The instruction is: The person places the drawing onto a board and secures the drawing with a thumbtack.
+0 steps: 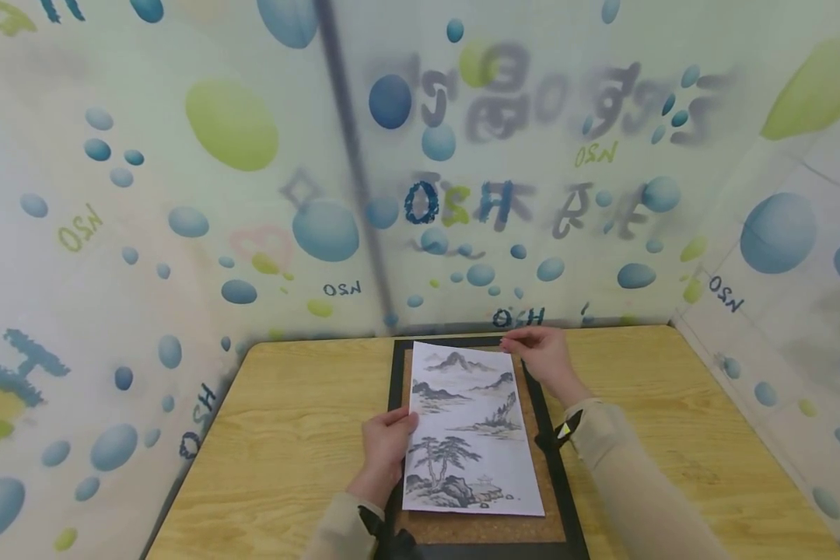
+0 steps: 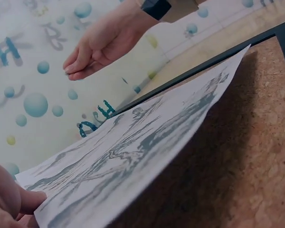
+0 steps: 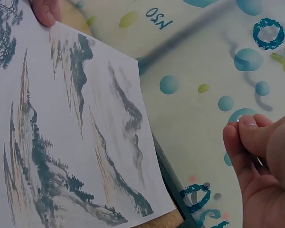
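A sheet of paper with an ink landscape painting (image 1: 465, 435) slants over a cork board (image 1: 490, 532) in a black frame. My left hand (image 1: 386, 445) pinches the sheet's left edge between thumb and fingers; in the left wrist view the sheet (image 2: 128, 152) stands lifted off the cork, throwing a shadow on it. My right hand (image 1: 544, 359) is near the sheet's top right corner. In the right wrist view, thumb and forefinger of the right hand (image 3: 263, 152) pinch a tiny pale, shiny thing (image 3: 238, 120), mostly hidden by the fingertips; its kind I cannot tell.
The framed board lies on a wooden table (image 1: 301, 420), its far end close to the back wall. Fabric walls (image 1: 238, 257) printed with blue and green spots and mirrored lettering stand behind and at both sides. Each wrist wears a black strap (image 1: 558, 434).
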Motion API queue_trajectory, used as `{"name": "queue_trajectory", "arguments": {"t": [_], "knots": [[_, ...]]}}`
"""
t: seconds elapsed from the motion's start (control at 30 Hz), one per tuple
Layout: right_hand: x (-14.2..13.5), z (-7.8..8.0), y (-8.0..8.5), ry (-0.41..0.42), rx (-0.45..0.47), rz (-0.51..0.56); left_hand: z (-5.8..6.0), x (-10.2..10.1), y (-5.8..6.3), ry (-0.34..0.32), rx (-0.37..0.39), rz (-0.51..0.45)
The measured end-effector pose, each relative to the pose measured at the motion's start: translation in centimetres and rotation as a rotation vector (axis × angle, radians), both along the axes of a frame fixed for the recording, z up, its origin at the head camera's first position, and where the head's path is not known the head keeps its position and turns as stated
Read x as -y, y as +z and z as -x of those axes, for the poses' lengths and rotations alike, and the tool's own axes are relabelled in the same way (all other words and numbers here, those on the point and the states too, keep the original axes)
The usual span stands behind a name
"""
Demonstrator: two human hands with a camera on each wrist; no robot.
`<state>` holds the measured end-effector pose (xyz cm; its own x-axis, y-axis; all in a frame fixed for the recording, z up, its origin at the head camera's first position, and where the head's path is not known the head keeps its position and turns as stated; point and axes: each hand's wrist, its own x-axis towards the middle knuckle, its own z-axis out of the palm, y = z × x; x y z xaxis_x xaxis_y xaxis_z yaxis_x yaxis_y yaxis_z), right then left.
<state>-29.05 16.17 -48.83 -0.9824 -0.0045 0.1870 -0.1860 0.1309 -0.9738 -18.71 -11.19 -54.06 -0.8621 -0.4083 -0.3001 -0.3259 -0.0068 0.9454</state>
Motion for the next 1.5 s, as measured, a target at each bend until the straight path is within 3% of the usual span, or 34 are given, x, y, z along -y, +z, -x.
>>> {"name": "queue_trajectory", "arguments": {"t": [0.33,0.57,0.87,1.27,1.5], "knots": [[0.5,0.4,-1.1,-0.019,0.081,-0.001,-0.2,-0.6,0.0,0.032,0.052,0.024],[1.0,1.1,-1.9,0.004,0.087,0.036,-0.3,-0.6,0.0,0.018,0.019,0.033],[2.2,1.8,-2.2,0.03,0.159,0.058,-0.4,-0.6,0.1,0.009,0.003,0.033],[3.5,3.0,-3.2,0.051,0.325,0.193,-0.5,-0.5,-0.3,0.005,-0.047,0.022],[4.1,3.8,-3.9,0.05,0.431,0.175,-0.5,-0.5,-0.2,-0.002,-0.043,0.024]]}}
